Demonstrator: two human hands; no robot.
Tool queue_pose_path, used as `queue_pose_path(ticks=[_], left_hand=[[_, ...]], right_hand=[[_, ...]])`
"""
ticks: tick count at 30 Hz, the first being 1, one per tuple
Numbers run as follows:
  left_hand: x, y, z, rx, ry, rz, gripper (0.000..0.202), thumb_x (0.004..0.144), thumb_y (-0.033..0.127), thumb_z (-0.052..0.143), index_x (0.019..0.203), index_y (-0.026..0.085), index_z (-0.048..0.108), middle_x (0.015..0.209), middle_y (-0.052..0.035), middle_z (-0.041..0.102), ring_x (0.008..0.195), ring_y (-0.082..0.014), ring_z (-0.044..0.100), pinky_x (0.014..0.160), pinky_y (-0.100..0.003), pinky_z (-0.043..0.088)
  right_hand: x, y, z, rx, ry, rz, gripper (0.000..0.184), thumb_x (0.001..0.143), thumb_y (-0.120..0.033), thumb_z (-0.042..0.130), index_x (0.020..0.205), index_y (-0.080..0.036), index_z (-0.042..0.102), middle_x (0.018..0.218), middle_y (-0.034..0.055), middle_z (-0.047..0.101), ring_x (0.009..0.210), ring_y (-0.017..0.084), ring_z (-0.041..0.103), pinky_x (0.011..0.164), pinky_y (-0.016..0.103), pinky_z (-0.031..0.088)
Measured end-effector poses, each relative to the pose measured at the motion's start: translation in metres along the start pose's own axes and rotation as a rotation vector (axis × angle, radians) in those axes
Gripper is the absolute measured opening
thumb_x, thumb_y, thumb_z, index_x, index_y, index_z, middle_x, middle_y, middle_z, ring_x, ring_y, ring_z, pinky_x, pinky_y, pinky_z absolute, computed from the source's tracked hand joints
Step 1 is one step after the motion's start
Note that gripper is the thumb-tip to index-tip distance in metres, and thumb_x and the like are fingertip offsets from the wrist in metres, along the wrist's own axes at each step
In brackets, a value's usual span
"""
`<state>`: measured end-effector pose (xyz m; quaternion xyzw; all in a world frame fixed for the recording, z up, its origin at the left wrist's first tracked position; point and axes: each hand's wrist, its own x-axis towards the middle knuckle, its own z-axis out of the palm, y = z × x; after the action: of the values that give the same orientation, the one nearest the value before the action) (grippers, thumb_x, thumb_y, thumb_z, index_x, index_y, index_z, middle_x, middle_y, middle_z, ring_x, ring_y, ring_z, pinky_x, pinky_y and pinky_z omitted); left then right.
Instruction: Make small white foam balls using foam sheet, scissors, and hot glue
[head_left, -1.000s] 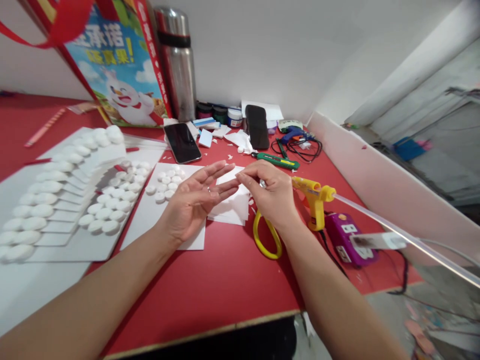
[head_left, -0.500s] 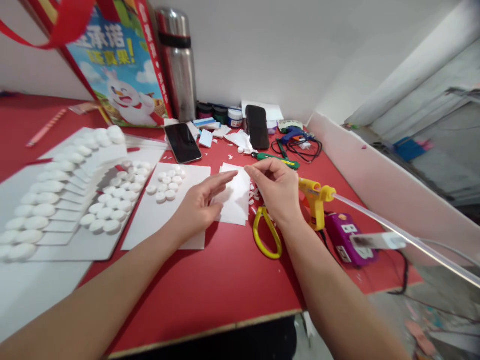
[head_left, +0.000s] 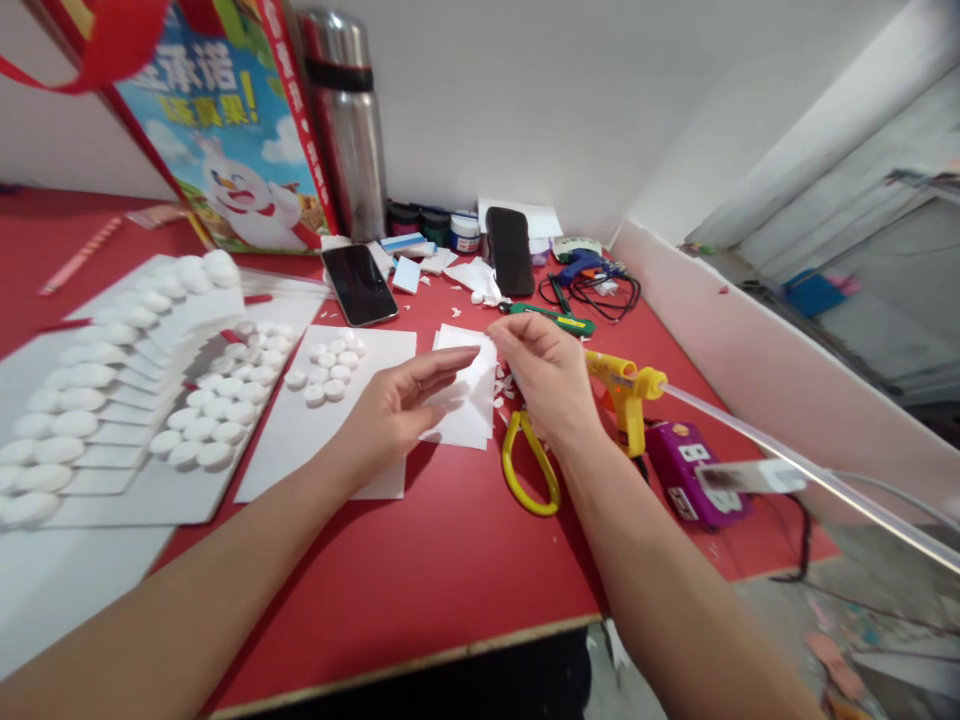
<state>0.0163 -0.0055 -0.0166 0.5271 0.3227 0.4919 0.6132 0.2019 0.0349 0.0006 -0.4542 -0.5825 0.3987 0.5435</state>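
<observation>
My left hand (head_left: 401, 405) hovers with fingers stretched over the edge between a white sheet (head_left: 277, 460) and a small stack of white paper (head_left: 469, 405). Nothing shows in its fingers. Above the paper stack's right side, my right hand (head_left: 544, 370) has thumb and forefinger pinched together; whatever they hold is too small to make out. Several white discs (head_left: 326, 368) lie on the sheet left of my left hand. Yellow-handled scissors or pliers (head_left: 531, 475) rest below my right hand, their working end hidden. A yellow glue gun (head_left: 626, 395) with a long clear stick is just beyond my right wrist.
More white discs (head_left: 214, 425) and stepped white cards with rounded pieces (head_left: 105, 400) fill the left. Behind are two phones (head_left: 360, 285), a steel flask (head_left: 349, 130), a printed box (head_left: 232, 150) and a green cutter (head_left: 555, 318). A purple box (head_left: 694, 475) sits right.
The view has shifted slightly, so the scene sits a little further left. Both hands keep nearly the same pose, the right still pinched and the left still stretched out.
</observation>
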Motion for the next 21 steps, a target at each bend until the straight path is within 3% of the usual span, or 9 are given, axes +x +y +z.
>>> queue_pose_path(ticks=[3,7,10,13,21], left_hand=[[0.001,0.005,-0.001,-0.296,0.031,-0.123,0.045,0.078,0.003,0.070,0.118,0.020,0.079,0.144,-0.0098,0.068,0.144,-0.0331,0.053,0.121,-0.051,0.041],[0.004,0.011,-0.003,-0.451,0.043,-0.186,0.041,0.074,0.000,0.068,0.110,0.016,0.081,0.138,-0.0123,0.071,0.143,-0.0333,0.055,0.122,-0.049,0.041],[0.005,0.012,-0.005,-0.501,0.049,-0.181,0.041,0.072,-0.002,0.066,0.107,0.014,0.082,0.132,-0.0125,0.075,0.139,-0.0329,0.059,0.125,-0.048,0.038],[0.006,0.010,-0.006,-0.536,0.071,-0.179,0.042,0.071,-0.003,0.064,0.105,0.014,0.082,0.128,-0.0116,0.076,0.137,-0.0325,0.061,0.127,-0.048,0.037],[0.004,0.009,-0.004,-0.479,0.057,-0.176,0.035,0.076,0.001,0.069,0.107,0.014,0.080,0.123,-0.0122,0.078,0.127,-0.0326,0.068,0.122,-0.050,0.043]], right_hand=[[0.004,0.001,-0.003,0.052,0.148,0.073,0.024,0.086,-0.039,0.077,0.075,-0.021,0.065,0.065,-0.0041,0.056,0.058,0.011,0.046,0.057,0.026,0.042],[0.003,0.002,0.000,0.003,0.074,-0.009,0.016,0.087,-0.036,0.075,0.081,-0.022,0.071,0.073,-0.0013,0.068,0.069,0.013,0.060,0.069,0.028,0.051],[-0.001,0.002,0.003,-0.001,-0.015,-0.022,0.014,0.090,-0.035,0.072,0.094,-0.023,0.077,0.086,0.0006,0.077,0.083,0.016,0.069,0.084,0.032,0.056],[-0.004,0.003,0.005,-0.025,-0.067,0.013,0.015,0.089,-0.036,0.074,0.094,-0.023,0.079,0.093,0.0020,0.080,0.092,0.019,0.073,0.090,0.035,0.056],[-0.004,0.001,0.003,-0.091,-0.008,-0.025,0.008,0.085,-0.029,0.078,0.085,-0.021,0.079,0.082,0.0007,0.078,0.078,0.017,0.070,0.078,0.032,0.056]])
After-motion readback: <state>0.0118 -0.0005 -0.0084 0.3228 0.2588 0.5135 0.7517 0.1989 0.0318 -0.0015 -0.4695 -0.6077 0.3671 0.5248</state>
